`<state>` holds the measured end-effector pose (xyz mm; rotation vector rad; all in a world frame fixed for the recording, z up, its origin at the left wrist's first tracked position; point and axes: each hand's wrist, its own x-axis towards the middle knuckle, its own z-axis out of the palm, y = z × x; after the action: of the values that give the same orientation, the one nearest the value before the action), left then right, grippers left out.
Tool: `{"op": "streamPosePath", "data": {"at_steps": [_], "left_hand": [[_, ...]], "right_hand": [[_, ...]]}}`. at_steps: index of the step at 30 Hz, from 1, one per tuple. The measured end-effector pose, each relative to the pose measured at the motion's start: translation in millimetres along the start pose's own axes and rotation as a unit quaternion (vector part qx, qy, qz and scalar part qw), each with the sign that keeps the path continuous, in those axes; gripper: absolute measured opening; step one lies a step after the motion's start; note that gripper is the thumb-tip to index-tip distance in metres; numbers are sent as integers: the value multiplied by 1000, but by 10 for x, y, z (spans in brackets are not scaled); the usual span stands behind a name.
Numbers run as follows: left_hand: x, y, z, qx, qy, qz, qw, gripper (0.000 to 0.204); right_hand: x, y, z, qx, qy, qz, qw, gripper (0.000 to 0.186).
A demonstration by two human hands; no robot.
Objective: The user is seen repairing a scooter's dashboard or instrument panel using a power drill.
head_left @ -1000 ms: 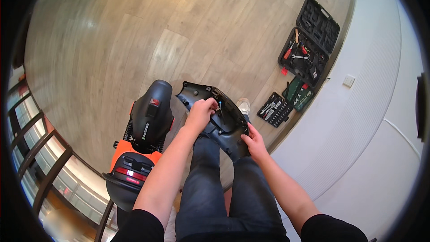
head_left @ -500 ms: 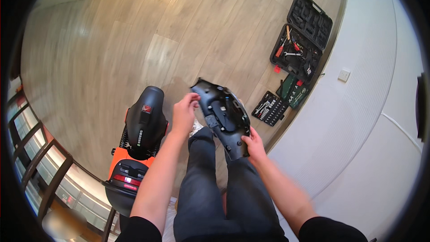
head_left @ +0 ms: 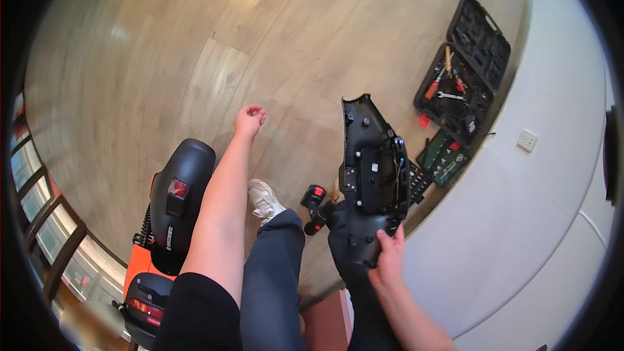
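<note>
Your right hand grips the lower edge of the black plastic cover panel, holding it upright over your right leg. Your left hand is loosely curled and empty, out over the wooden floor. This looks like carrying the detached panel clear of the black-and-orange machine; setting it down likely needs a bare patch of floor, away from the open tool case.

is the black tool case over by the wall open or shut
Open. The black tool case lies spread flat on the wooden floor, its lid folded back, with a wrench and other tools showing inside.

black panel, pale wood floor
</note>
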<state>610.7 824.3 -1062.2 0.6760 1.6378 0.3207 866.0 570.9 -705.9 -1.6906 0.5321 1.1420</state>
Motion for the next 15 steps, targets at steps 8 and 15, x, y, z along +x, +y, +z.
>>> {"op": "streamPosePath", "data": {"at_steps": [8,15], "left_hand": [[546,228,175,-279,79,92,953,36],[-535,-781,18,-1,22,115,993,27]], "right_hand": [[1941,277,298,-21,-142,-2,990,55],[3214,674,1521,32,-260,-88,961,46]]}}
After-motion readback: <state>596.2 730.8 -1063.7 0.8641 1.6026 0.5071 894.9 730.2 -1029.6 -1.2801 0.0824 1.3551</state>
